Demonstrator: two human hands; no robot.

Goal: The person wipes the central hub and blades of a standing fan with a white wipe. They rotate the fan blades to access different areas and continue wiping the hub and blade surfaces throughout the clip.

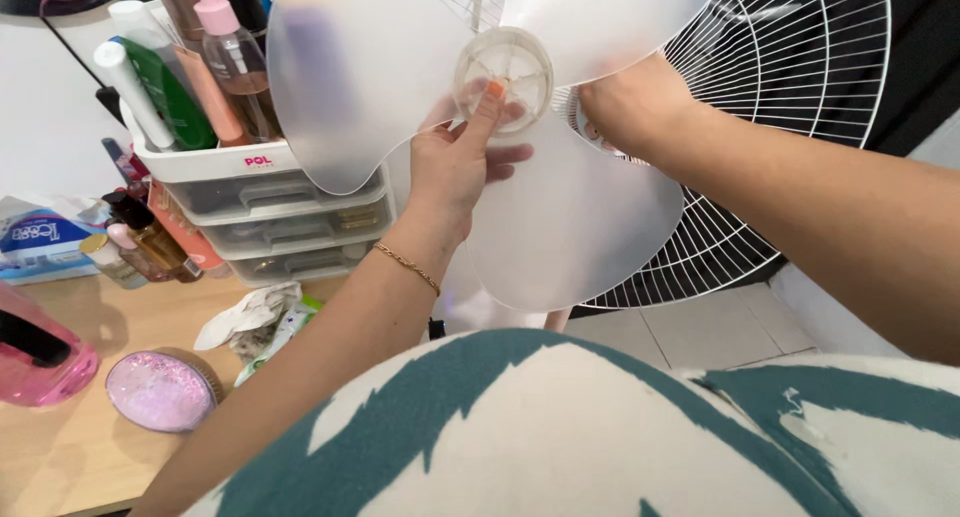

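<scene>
A translucent white fan blade with a round clear hub is held up in front of a white wire fan grille. My left hand grips the blade at the hub, thumb pressed on the hub's face. My right hand reaches behind the blade at the centre of the grille; its fingers are hidden by the blade. A thin gold bracelet circles my left wrist.
A white drawer organiser topped with several bottles and tubes stands at the left on a wooden table. A round glittery pink lid, a pink bottle, crumpled wipes and a tissue pack lie there. Tiled floor shows below the fan.
</scene>
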